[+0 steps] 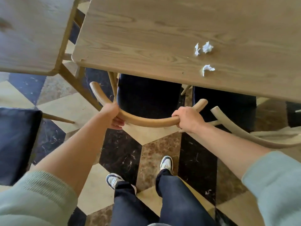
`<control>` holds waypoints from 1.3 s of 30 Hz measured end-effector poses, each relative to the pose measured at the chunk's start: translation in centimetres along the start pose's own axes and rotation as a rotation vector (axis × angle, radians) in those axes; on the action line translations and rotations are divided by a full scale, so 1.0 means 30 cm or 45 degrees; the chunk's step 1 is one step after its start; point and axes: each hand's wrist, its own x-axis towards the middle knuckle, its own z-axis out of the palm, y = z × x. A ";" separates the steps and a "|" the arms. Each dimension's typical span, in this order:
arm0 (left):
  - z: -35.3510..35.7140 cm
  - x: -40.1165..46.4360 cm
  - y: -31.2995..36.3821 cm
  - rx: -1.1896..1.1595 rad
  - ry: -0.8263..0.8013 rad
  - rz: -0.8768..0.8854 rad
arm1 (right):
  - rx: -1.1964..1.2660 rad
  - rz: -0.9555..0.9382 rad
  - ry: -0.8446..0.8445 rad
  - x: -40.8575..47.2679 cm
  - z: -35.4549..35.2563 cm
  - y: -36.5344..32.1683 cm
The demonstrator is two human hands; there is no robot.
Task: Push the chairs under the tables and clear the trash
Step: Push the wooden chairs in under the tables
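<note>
Chair (147, 101) with a dark seat sits partly tucked beneath the near edge of the wooden worktop (162, 38), its curved wooden backrest (146, 122) arcing toward us. We grip that backrest at both sides: our left hand (112, 115) has its fingers (118, 123) wrapped closed around the rail's left curve, and our right hand (187, 119) has its fingers closed around the rail near its right end. On the worktop, toward its right side and near the front edge, three crumpled white paper scraps (204, 49) lie close together. A second chair (228, 110) stands just right of the one we hold, its seat also partly under the worktop. Another worktop (32, 38) stands left of the main one, with a further dark seat (16, 144) below it.
</note>
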 end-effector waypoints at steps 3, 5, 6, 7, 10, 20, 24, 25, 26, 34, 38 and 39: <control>-0.020 -0.016 -0.031 0.041 -0.008 0.001 | -0.043 -0.058 -0.060 -0.001 0.007 -0.030; -0.056 -0.024 -0.066 0.062 -0.069 0.002 | 0.060 -0.091 -0.111 0.001 0.008 -0.095; -0.089 -0.030 -0.092 0.087 -0.083 0.025 | 0.160 -0.109 -0.156 0.005 0.005 -0.152; -0.106 -0.034 -0.113 0.131 -0.086 0.057 | 0.271 -0.115 -0.193 0.008 0.004 -0.200; -0.222 -0.047 -0.181 0.203 -0.045 0.160 | 0.405 -0.186 -0.180 0.041 -0.006 -0.399; -1.175 -0.031 -0.695 0.152 0.254 0.154 | 0.071 -0.430 -0.023 0.188 0.083 -1.396; -1.555 -0.015 -0.910 -0.089 0.417 0.037 | 0.060 -0.520 -0.152 0.226 0.182 -1.808; -1.622 -0.005 -0.944 -0.123 0.440 0.022 | 0.054 -0.551 -0.184 0.237 0.202 -1.889; -1.706 0.007 -0.987 -0.171 0.466 -0.004 | 0.038 -0.601 -0.217 0.257 0.227 -1.992; -2.191 0.159 -1.138 -0.413 0.602 -0.150 | -0.010 -0.825 -0.354 0.548 0.331 -2.664; -2.484 0.228 -1.105 -0.183 0.766 -0.146 | 0.091 -0.795 -0.465 0.681 0.373 -2.976; -2.554 0.241 -1.092 -0.104 0.839 -0.119 | 0.101 -0.794 -0.505 0.695 0.387 -3.037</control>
